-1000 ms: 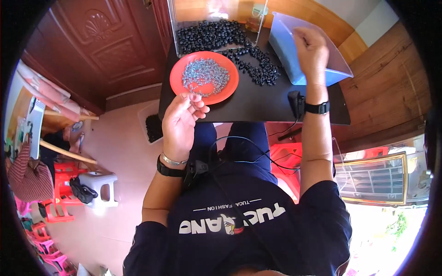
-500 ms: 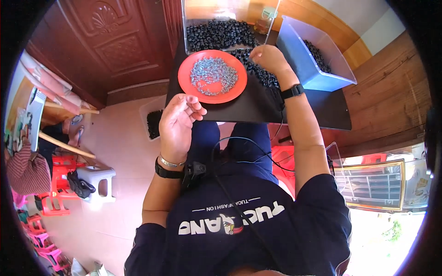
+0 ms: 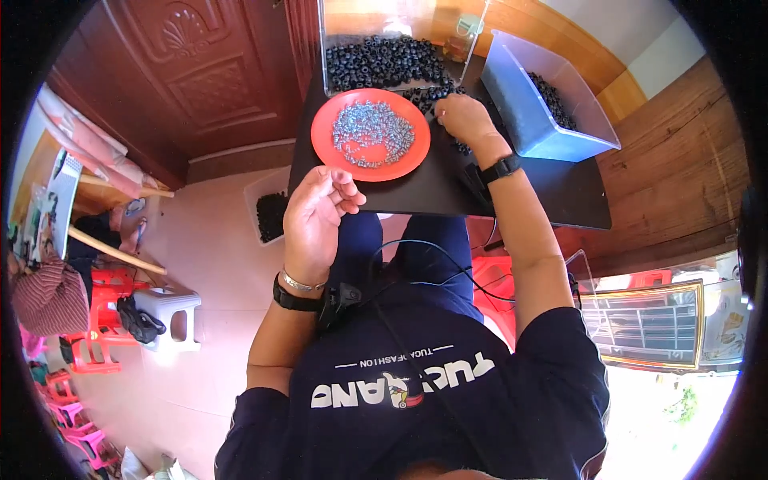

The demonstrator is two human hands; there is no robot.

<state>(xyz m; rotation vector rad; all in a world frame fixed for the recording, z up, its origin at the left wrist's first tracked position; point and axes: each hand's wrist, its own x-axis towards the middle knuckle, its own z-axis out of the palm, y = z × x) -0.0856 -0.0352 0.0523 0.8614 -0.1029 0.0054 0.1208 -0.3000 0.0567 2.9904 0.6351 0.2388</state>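
Observation:
My left hand (image 3: 316, 212) is raised at the table's front edge, just below the orange-red plate (image 3: 322, 156). Its fingers are curled toward the thumb; anything between them is too small to make out. Small silvery metal pieces (image 3: 368, 120) lie spread over the plate. Right of it, my right hand (image 3: 468, 120) is low over loose black ring-like parts (image 3: 424, 98) on the dark tabletop (image 3: 552, 192). Its fingertips are drawn together among these parts, and what they pinch is hidden. Under the right hand and wrist, part of the black heap is covered.
A clear bin (image 3: 324, 56) of black parts stands behind the plate. At the right is a translucent bluish bin (image 3: 520, 104) with more black parts. A small tub (image 3: 270, 216) sits on the floor. Cables (image 3: 448, 260) cross my lap. Another person (image 3: 52, 296) sits far left near stools.
My right hand has come down and slightly toward me onto the black parts. The left hand has shifted a little to the right, fingers still curled.

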